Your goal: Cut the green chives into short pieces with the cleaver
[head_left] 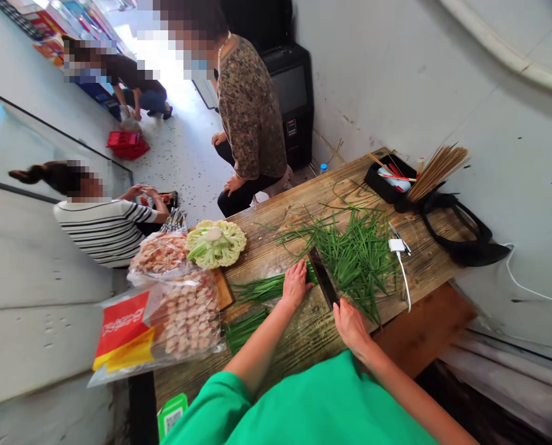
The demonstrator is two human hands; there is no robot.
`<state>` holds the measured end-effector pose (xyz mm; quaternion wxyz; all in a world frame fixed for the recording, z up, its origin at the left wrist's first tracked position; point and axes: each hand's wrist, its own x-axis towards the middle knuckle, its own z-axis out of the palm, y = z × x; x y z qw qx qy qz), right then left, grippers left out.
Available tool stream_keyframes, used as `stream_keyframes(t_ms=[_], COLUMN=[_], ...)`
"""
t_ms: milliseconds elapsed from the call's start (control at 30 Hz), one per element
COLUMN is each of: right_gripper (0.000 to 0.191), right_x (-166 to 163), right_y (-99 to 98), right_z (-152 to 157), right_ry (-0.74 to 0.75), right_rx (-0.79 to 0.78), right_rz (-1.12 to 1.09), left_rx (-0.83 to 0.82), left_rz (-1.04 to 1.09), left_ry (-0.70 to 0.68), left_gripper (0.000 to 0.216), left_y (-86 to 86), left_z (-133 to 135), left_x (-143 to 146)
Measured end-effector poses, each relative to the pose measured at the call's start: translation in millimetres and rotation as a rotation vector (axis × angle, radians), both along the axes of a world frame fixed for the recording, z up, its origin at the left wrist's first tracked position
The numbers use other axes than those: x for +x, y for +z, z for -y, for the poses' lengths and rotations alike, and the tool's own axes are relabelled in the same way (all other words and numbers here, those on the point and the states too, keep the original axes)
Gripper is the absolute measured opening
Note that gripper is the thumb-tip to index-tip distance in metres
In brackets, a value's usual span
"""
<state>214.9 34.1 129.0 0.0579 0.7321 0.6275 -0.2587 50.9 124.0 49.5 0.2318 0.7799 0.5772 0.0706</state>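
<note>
a long wooden table (424, 259) fills the middle of the view, running from about 7 o'clock up to 2 o'clock. most of its centre, at about 1 o'clock from the hands, is covered by a loose heap of cut chives (356, 250); this spread is large, so a good share of the cutting appears done. at 9 o'clock from the hands, bags of skewered food (183, 312) are stacked at the table's left end, with a cauliflower (216, 242) lying just beyond them.

an uncut bunch of chives (259, 288) is laid across the board just beside the left hand, and a second bundle of chives (243, 329) is seen at 7 o'clock from it; these look to be what is left to chop.

at the far right end, about 2 o'clock, a black tray (387, 184) with a sheaf of bamboo skewers (436, 170) is set, a black strap (461, 238) beside it. a white charger (397, 245) with its cable lies at the heap's edge.

the cleaver (322, 278) is held with its blade down on the wood between bunch and heap. the right hand (350, 324) is closed around its handle at the near end. the left hand (295, 284) is pressed, fingers curled, on the end of the uncut bunch, touching the blade's side.

three other people are seated or crouched on the floor beyond the table, well apart from it.
</note>
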Motion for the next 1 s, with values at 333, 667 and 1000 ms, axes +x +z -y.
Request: stream_keyframes(t_ms=[333,667,1000], right_gripper=[0.028,0.027,0.028], right_x=[-11,-12,-21], right_y=[2.6,1.1,-7.9], right_z=[-1,-6,-44], right_ry=[-0.005,-0.008,0.036], right_rx=[-0.100,-0.106,-0.041], right_rz=[0.048,0.035,0.041], left_rx=[0.030,0.003,-0.022], left_rz=[-0.027,-0.008,-0.011], left_ry=[-0.016,-0.010,-0.009], left_gripper=[0.063,0.059,0.057], left_y=[-3.1,-1.7,-0.9], left_z=[-2,-5,-5], left_x=[1,3,3])
